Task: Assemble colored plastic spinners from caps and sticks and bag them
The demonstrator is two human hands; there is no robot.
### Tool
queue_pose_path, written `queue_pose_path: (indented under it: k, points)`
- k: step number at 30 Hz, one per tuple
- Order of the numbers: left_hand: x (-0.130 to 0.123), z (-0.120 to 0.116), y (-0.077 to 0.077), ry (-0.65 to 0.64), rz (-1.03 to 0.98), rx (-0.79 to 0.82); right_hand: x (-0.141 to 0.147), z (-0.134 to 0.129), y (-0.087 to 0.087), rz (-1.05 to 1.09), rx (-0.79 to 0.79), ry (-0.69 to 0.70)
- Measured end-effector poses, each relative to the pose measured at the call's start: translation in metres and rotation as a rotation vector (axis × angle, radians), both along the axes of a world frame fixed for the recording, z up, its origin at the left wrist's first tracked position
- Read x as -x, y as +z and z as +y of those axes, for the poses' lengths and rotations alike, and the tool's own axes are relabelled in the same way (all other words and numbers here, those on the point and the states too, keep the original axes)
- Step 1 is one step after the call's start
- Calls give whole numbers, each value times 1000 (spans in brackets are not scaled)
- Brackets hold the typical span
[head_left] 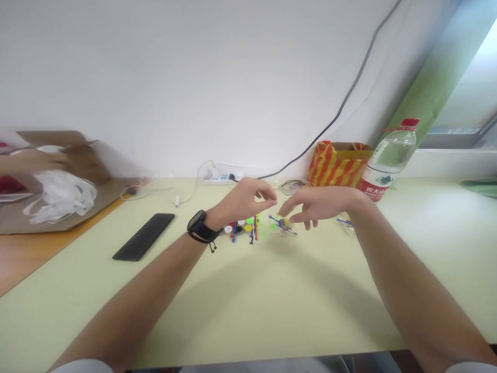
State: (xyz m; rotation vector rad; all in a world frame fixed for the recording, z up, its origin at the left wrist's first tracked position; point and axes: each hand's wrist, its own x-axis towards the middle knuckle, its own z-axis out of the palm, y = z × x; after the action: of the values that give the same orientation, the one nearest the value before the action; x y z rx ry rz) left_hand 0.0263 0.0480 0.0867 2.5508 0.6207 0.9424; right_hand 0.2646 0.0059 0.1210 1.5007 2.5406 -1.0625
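On the pale-green surface (264, 321), a small blue-and-yellow plastic cluster (284, 225) sits beneath the right hand (316, 203), near multicoloured plastic discs and rods (248, 228). The left hand (246, 201) curls loosely; whether either grips, I cannot tell.

The left hand (252, 199), a black watch (200, 226) at its wrist, curls above small coloured plastic pieces (241, 227) on the pale surface (272, 305). The right hand (316, 203) spreads its fingers at more pieces (282, 223). Beyond stand a red-capped bottle (393, 155) and a striped bag (336, 168); a flat black object (143, 237) lies left.
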Motion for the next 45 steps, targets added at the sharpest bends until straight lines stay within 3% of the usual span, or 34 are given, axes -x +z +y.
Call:
queue_pose_path:
  k: [14, 20, 23, 27, 30, 32, 37, 41, 45]
  points:
    - [2, -2, 4, -35, 14, 19, 6, -1, 0, -185, 15, 36]
    - [4, -2, 1, -20, -27, 79, -7, -8, 18, -28, -185, -5]
    - [-1, 1, -11, 58, -117, 230, -17, -14, 27, 66, -377, -57]
    - [-12, 11, -46, 78, -171, 528, -23, -18, 30, 220, -639, -230]
    - [-20, 19, -71, 1, -184, 684, -24, -15, 27, 303, -698, -273]
    - [-22, 22, -78, -5, -268, 736, -24, -10, 24, 339, -691, -279]
    - [-17, 3, -66, -12, -317, 848, -19, -10, -2, 419, -619, -324]
    - [-2, -31, -57, 3, -235, 902, -9, -31, -50, 652, -272, -251]
    - [17, -58, -69, 13, -241, 922, 3, -48, -93, 825, -67, -273]
